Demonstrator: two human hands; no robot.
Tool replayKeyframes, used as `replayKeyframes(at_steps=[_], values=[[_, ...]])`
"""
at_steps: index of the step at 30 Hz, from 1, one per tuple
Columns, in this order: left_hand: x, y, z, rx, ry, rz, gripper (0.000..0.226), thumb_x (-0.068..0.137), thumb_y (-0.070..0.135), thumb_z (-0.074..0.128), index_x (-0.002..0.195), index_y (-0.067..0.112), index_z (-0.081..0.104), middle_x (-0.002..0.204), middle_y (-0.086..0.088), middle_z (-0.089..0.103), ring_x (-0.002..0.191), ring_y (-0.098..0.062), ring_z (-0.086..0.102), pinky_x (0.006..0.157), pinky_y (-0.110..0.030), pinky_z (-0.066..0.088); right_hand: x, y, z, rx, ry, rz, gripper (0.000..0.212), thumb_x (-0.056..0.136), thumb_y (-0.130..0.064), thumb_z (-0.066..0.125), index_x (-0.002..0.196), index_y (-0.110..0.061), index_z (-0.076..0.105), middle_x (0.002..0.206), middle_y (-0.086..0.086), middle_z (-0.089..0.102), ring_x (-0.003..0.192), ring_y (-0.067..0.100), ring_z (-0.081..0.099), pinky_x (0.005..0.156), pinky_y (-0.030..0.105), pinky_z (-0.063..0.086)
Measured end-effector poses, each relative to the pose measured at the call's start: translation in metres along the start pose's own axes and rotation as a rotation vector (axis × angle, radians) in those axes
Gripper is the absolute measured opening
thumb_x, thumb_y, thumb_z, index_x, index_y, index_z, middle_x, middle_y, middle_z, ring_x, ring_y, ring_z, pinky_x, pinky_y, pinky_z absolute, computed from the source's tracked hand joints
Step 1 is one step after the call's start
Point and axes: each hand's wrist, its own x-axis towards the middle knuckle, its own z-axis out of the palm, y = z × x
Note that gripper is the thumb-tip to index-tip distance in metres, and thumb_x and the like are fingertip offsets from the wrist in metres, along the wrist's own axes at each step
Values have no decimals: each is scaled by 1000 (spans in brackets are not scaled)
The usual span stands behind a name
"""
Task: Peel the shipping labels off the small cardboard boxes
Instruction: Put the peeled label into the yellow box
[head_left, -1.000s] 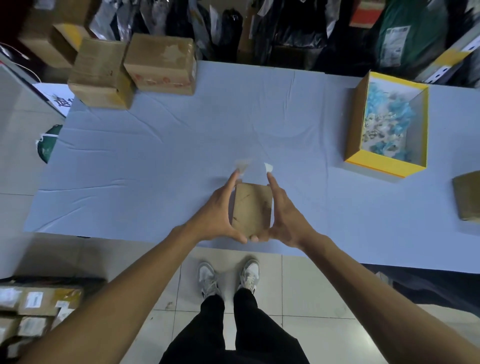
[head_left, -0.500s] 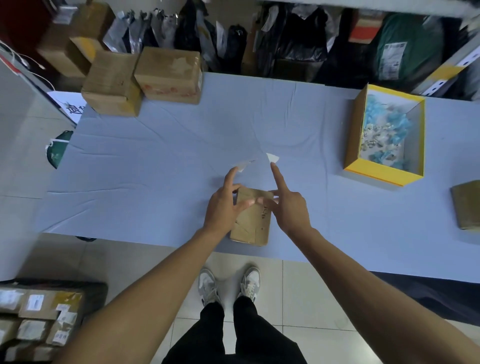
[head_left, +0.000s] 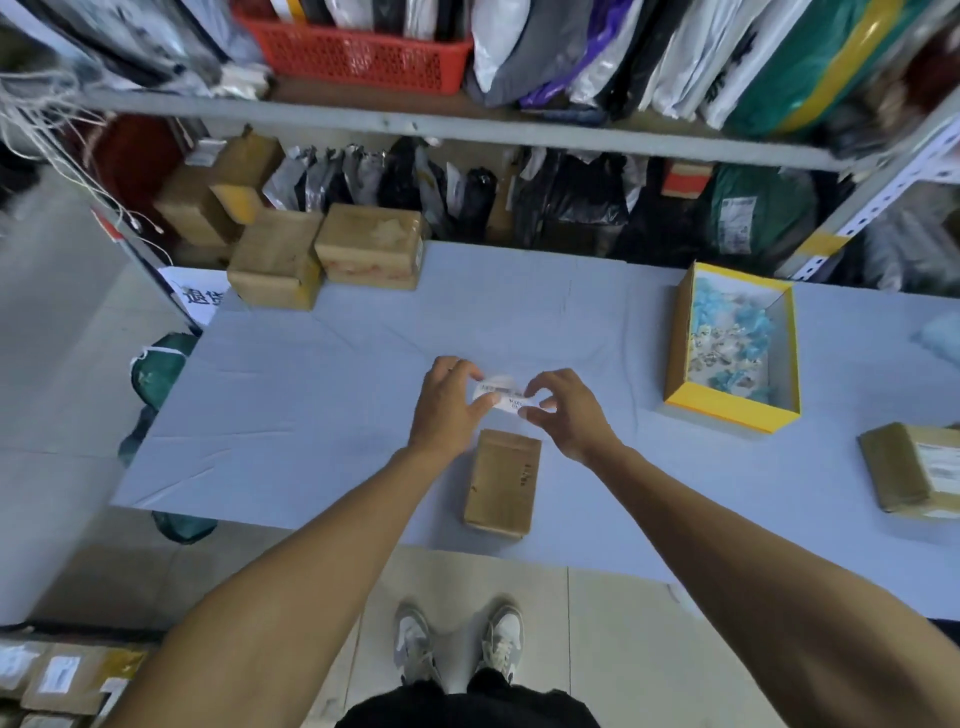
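My left hand (head_left: 445, 402) and right hand (head_left: 569, 410) pinch a peeled shipping label (head_left: 501, 395) between fingertips, held above the table (head_left: 311, 405). The small cardboard box (head_left: 501, 480) it likely came from lies at the near edge, below my hands. The sticky label could cling to my fingers or fold onto itself. A yellow-rimmed open box (head_left: 675, 358) towards the far right corner holds bluish and pale scraps, probably discarded labels. Another box (head_left: 893, 467) at the right edge keeps its label.
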Motion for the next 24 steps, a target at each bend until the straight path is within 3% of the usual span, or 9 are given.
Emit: replayKeyframes(at_steps=[3,7,10,13,17,19,21,24], values=[[19,26,-30,-21,-35,54,17,82,23,74,94,15,65,101,0,66,95,-19,61,78,-22,43,13,-33,-28,10,-16,-31,7,86,-19,70,90,-13,70,105,3,58,93,20,62,65,7,37],[34,60,-61,-86,-80,73,13,79,16,76,79,19,64,84,1,68,79,-15,63,68,-24,47,24,-73,-57,17,-25,-85,9,90,-14,64,93,-8,70,100,2,64,94,22,60,74,30,45],[40,74,-76,-77,-61,90,15,79,13,73,75,20,61,76,2,65,71,-15,58,62,-24,43,29,-94,-73,42,36,-50,10,91,-15,60,89,-8,68,90,5,66,81,24,59,68,37,49],[42,89,-86,-75,-51,130,22,81,11,70,73,26,56,74,2,63,70,-18,56,64,-28,46,32,-109,-83,23,85,-33,3,89,-13,62,91,-11,63,83,3,66,75,21,61,65,36,51],[43,105,-96,-39,-75,140,21,84,10,67,77,26,54,85,-5,67,75,-20,59,66,-31,51,34,-124,-90,138,84,6,39,85,-9,67,116,-23,47,89,12,71,76,25,67,59,33,51],[45,108,-99,-42,-59,139,22,84,8,65,76,26,55,85,-5,68,74,-22,60,61,-29,50,36,-128,-94,39,81,-28,20,87,-10,63,105,-19,63,88,10,71,73,21,65,57,30,49],[46,113,-103,-41,-22,133,19,84,6,66,77,22,57,83,-5,67,72,-22,59,59,-28,49,37,-133,-97,-1,100,-67,5,86,-12,64,86,-15,68,82,6,69,70,20,60,52,25,44],[48,119,-106,-58,50,115,14,82,9,68,74,15,58,76,-6,64,66,-19,53,53,-24,44,37,-140,-100,-19,98,-88,10,77,-20,76,84,-16,69,86,-1,68,75,17,61,59,29,49]])
